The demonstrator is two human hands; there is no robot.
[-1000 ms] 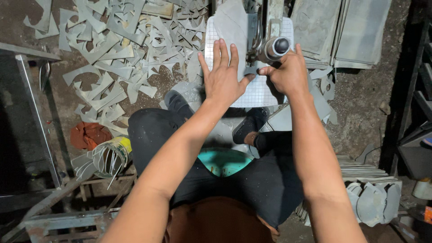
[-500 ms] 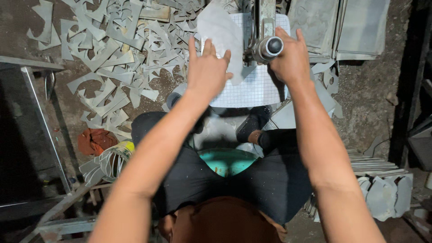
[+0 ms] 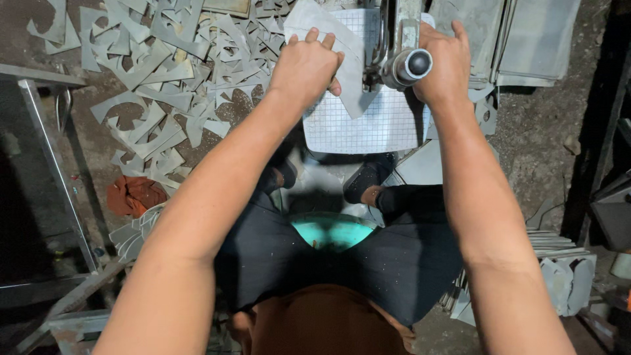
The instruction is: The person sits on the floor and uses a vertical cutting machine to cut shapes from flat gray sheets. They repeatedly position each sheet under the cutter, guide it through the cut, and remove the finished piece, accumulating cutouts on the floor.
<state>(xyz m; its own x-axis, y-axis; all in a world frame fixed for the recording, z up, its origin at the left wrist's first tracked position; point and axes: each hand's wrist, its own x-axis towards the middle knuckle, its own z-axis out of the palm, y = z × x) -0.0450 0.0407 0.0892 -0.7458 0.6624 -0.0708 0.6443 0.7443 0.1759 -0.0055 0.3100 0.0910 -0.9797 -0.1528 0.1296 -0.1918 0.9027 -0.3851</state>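
My left hand (image 3: 306, 69) grips a pale sheet-metal piece (image 3: 346, 46) and holds it over the gridded white cutting table (image 3: 374, 121) of a lever shear. My right hand (image 3: 449, 64) is closed around the shear's round metal handle (image 3: 407, 67), beside the blade arm (image 3: 406, 20). The sheet lies partly under that arm, with its left edge hidden by my fingers. I sit on a teal stool (image 3: 330, 231) with my feet below the table.
Several cut metal offcuts (image 3: 158, 72) litter the dirt floor at the left. A metal frame (image 3: 46, 151) stands at the far left near an orange rag (image 3: 135, 195). Flat grey sheets (image 3: 526, 39) lie at the upper right, and stacked cut pieces (image 3: 565, 276) at the lower right.
My left hand went from lying flat with spread fingers on the sheet to curling around its edge, and it shifted the sheet left and up. My right hand stayed on the handle.
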